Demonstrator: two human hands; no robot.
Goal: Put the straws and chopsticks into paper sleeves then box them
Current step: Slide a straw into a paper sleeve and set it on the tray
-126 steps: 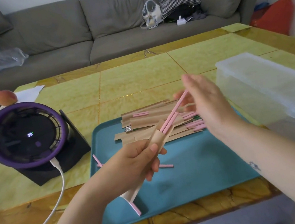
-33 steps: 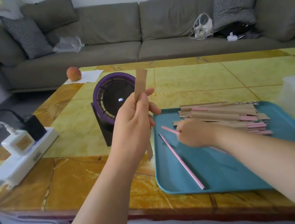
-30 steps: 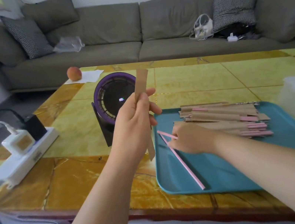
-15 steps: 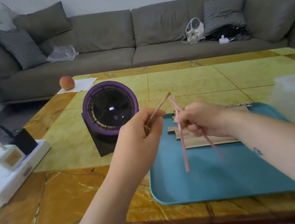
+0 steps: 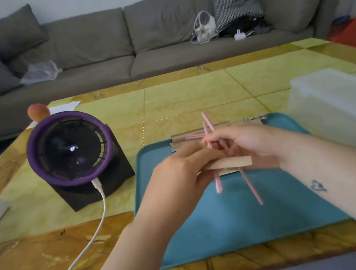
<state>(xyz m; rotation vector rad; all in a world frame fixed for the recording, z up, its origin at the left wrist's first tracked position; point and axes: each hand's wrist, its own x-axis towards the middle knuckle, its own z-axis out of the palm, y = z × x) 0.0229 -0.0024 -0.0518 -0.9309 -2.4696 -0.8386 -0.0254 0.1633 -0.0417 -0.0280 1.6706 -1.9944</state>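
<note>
**Kid:** What is closest to us?

**Helper:** Two bare arms reach out over a flat teal plastic tray [image 5: 223,228]. The left hand [image 5: 179,177] is curled shut around one end of a flat brown paper sleeve [image 5: 231,163]. The sleeve lies sideways, pointing to 3 o'clock.

**Kid:** And the other hand?

**Helper:** The right hand [image 5: 251,143] is just past it, at 1 o'clock from the left one. Its fingers pinch two thin pink sticks [image 5: 250,185]. They could be straws or chopsticks, I cannot tell which. They cross like an X. The tops poke up toward 12 o'clock and the bottoms hang down past the sleeve toward 6 o'clock.

**Kid:** Why hold them so close?

**Helper:** I think the sticks have to slide into the open end of the sleeve. They are crossed now, so they may need to be lined up first.

**Kid:** What is farther back?

**Helper:** At the far edge of the tray, behind the hands, lies a pile of more brown sleeves [image 5: 187,141] with pink tips showing. At 3 o'clock stands a cloudy clear plastic box [image 5: 342,107], well apart from the hands. The lid looks shut, so it must be opened before anything goes in.

**Kid:** Is anything in the way?

**Helper:** At 9 o'clock, beside the tray, sits a round purple and black fan [image 5: 68,148] with a white cable [image 5: 90,234]. Behind it is an orange fruit [image 5: 38,112]. None of it blocks the hands.
</note>
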